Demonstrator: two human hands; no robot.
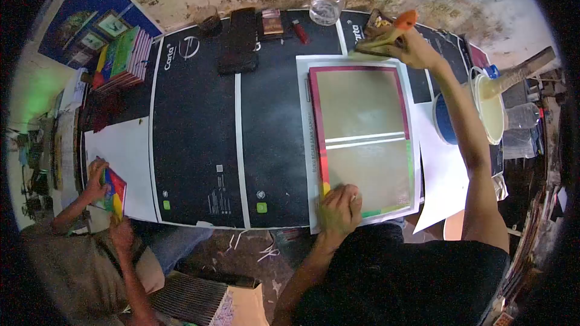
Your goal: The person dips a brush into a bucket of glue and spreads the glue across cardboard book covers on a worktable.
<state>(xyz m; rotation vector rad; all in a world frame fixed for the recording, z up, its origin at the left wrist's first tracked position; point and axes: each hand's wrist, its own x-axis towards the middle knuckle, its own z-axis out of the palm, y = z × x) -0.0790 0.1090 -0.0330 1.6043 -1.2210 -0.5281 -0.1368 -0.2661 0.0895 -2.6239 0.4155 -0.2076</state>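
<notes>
On the black table [199,145], your left hand [339,208] presses flat on the cover sheet [362,139], its long axis pointing away from you; your right hand [417,48] grips a brush [386,35].

Far edge of surface [199,145]: black case [238,40], lighter [300,31], glass [325,11]. Far-left corner: book stack [122,59]. Right edge: bucket [492,108]. Left edge: co-worker's hands on a coloured booklet [114,192].

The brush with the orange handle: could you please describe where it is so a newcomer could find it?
Start at the black table, then the red-bordered sheet on its right half. Past that sheet's far edge, the right hand holds the brush, the only orange-tipped thing there.
</notes>
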